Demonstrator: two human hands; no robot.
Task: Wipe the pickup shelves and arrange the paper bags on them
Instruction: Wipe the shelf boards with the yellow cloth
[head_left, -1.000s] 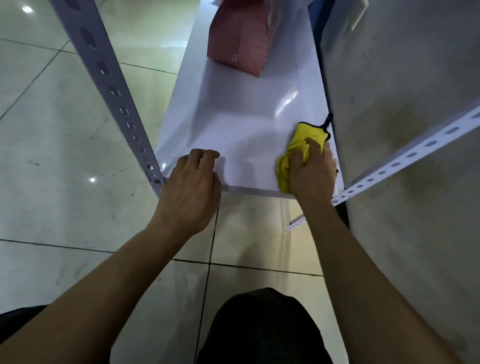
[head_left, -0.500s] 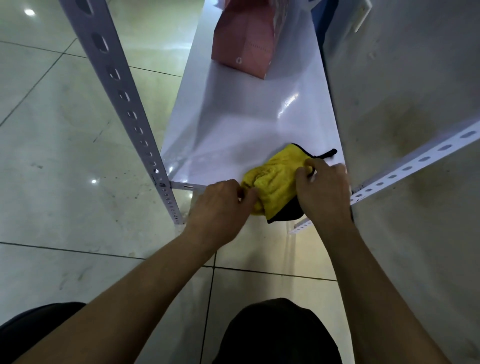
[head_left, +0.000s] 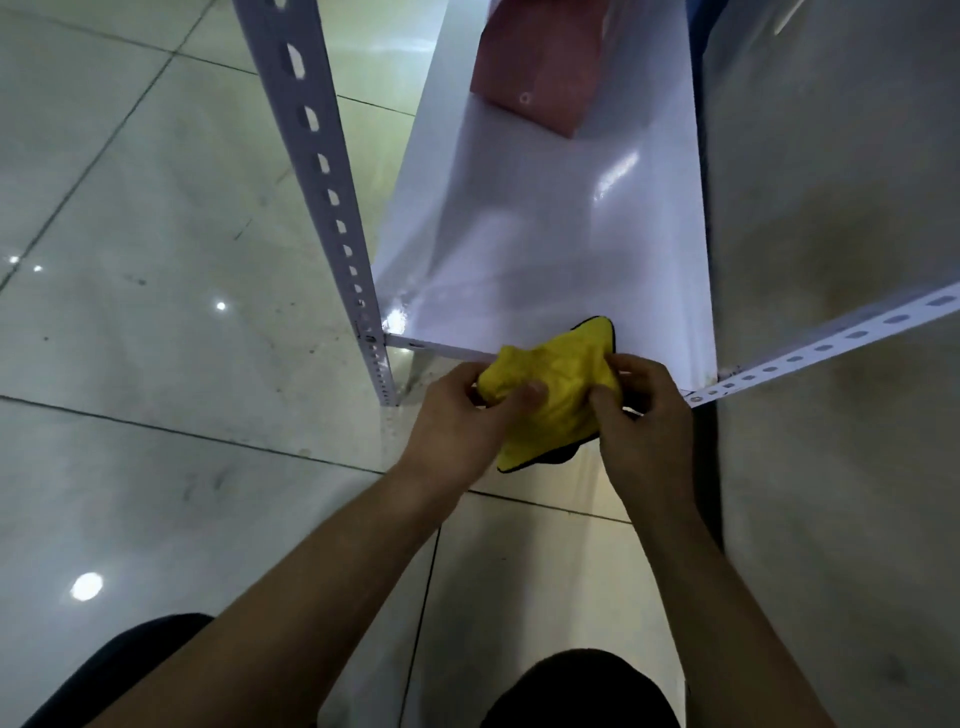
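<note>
A yellow cloth (head_left: 556, 389) with a dark edge is bunched up just over the near edge of the white shelf (head_left: 540, 249). My left hand (head_left: 457, 421) pinches its left side with thumb and fingers. My right hand (head_left: 641, 415) grips its right side. Both hands hold the cloth slightly in front of the shelf, above the floor. A red paper bag (head_left: 540, 67) stands at the far end of the same shelf, its top cut off by the frame.
A perforated white upright post (head_left: 322, 171) stands at the shelf's front left corner. A slotted white rail (head_left: 831, 343) runs out to the right. A grey wall (head_left: 831, 208) borders the shelf on the right. Glossy tiled floor (head_left: 156, 260) lies to the left.
My right hand drew the cloth back from the shelf's right side to its near edge. My left hand left the shelf edge and took hold of the cloth's left side.
</note>
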